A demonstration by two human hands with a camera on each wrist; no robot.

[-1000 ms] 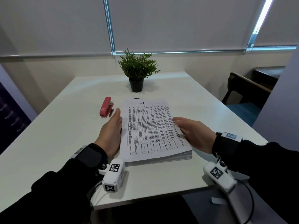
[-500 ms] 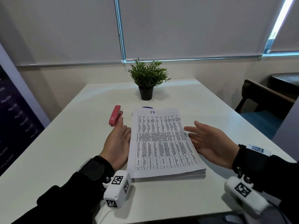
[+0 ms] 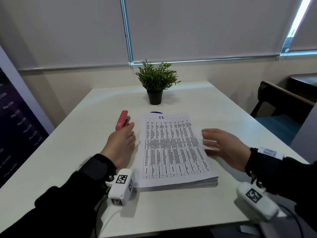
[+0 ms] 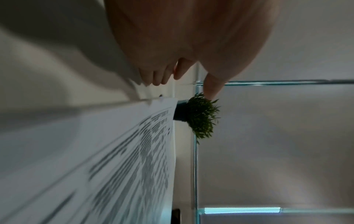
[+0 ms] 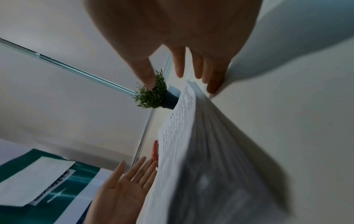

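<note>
**White table [image 3: 68, 160]: squaring the paper stack [image 3: 173, 150]**

Layout. The paper stack lies flat near the front edge of the table, printed grid facing up, with its long sides running away from the person. A red stapler [image 3: 122, 120] lies just beyond the thumb of the left hand [image 3: 121, 145]. A potted plant [image 3: 156, 83] stands further back, well apart from the stack.

Hand state. The left hand stands edge-down just beside the stack's left long side, fingers straight, palm towards the paper, grasping nothing. The right hand [image 3: 224, 148] hovers at the right long side with its fingers extended and slightly spread, also grasping nothing. Whether its fingertips touch the paper edge cannot be told, because the views are blurred there.

Step in hand (judged). Side alignment of the sheets, with both palms set as guides and the stack free between them.

Next move (judged).
1. Bring both palms inward together, covering the full thickness of the stack.
2. Apply equal pressure from each side so that the pile neither slides nor skews.
3. Keep the left thumb away from the stapler.
</note>
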